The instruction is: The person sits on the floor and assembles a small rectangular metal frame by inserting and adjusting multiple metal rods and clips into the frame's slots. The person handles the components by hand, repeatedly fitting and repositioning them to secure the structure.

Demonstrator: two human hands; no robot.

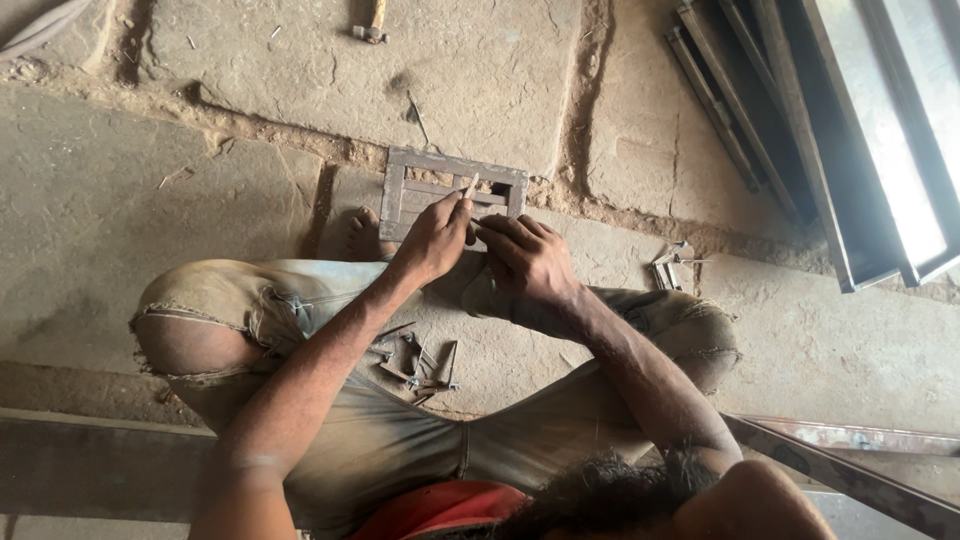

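A person sits on a rough, dusty stone floor [480,70], knees spread wide, seen from above the head. Just beyond the feet lies a small rectangular metal frame [452,190], dull grey, made of flat bars with thin crossbars inside it.

The left hand [432,240] rests over the near edge of the frame, its fingers pressed together in a pinch around a short, pale stick [470,187] whose tip points up over the crossbars. The right hand [530,262] lies just beside it, on the frame's near right corner, fingers curled and pressing down; whether it grips anything cannot be told.

Nearer the body than the frame, between the thighs, sits a loose scatter of small bent metal scraps [415,362], dark and angular. To the right of the frame, a little apart, lies another small cluster of short metal pieces [672,266]. Far right of the frame, long straight steel bars and channels [800,130] lie stacked, one face shining bright. Well beyond the frame, at the top edge, a hammer [372,24] with a wooden handle rests on the stone.

The torn trousers [300,310] are worn and grey with dust.
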